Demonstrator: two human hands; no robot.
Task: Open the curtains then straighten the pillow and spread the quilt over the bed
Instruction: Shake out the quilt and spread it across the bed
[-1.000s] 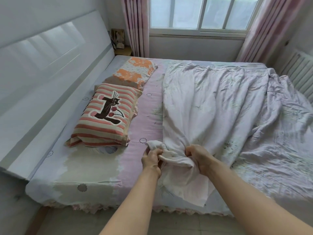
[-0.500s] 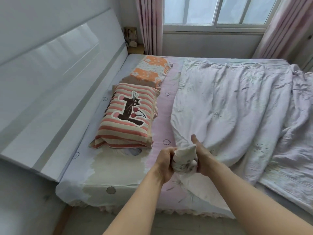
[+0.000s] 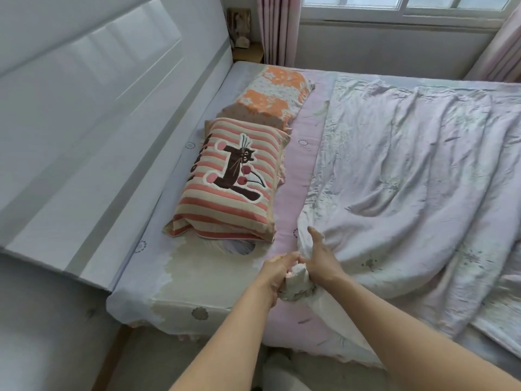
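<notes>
Fingers (image 3: 287, 261) of both hands clamp the quilt (image 3: 408, 179) corner (bunched) between them.

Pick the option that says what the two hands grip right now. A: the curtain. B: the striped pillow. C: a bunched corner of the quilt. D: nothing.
C: the left hand and the right hand both close on a bunched corner of the quilt at the near bed edge, apart from the striped pillow.

Bed (image 3: 180, 280); striped pillow (image 3: 228, 182), orange pillow (image 3: 273, 97), rumpled quilt (image 3: 408, 176)
</notes>
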